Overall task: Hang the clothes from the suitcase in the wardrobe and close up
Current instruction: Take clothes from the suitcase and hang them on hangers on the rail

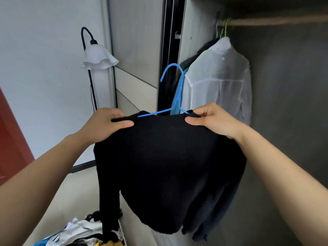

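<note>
Only the person's arms and hands show. The left forearm [46, 174], at the near left, and the right forearm [284, 171], at the near right, are both bare from the picture's edge to the wrist. Both are slim and smooth and narrow gently toward the wrists. The left hand [104, 125] and the right hand [216, 121] are bare as well. The fingers [204, 110] are slender, and the nails that can be seen, on the thumbs, are trimmed short and plain. The right hand's knuckles stand out as soft ridges.
</note>
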